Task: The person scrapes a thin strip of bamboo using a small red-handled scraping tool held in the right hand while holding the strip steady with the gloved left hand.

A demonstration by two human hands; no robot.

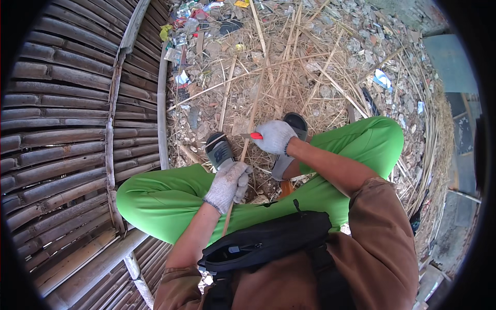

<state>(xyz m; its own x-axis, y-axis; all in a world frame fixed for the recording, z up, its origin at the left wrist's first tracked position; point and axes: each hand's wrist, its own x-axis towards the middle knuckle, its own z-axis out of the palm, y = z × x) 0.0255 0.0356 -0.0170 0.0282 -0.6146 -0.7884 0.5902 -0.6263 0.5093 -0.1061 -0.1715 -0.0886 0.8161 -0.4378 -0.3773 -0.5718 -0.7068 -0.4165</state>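
Observation:
My left hand (229, 184), in a whitish knit glove, is closed around a long, thin bamboo strip (254, 111). The strip slants from my lap, through that hand, out over the ground between my feet. My right hand (276, 137), gloved alike, grips a small knife (256, 136) with a red handle. Its short blade points left and lies at the strip, just beyond my left hand; whether it touches cannot be made out. The fingertips of both hands are partly hidden.
On my left stands a slatted bamboo wall (62, 111). Bamboo shavings (289, 77) and long strips litter the stony ground ahead, with plastic scraps (382, 79) among them. My green-trousered legs (356, 142) are bent around the work; a black bag (268, 240) lies across my lap.

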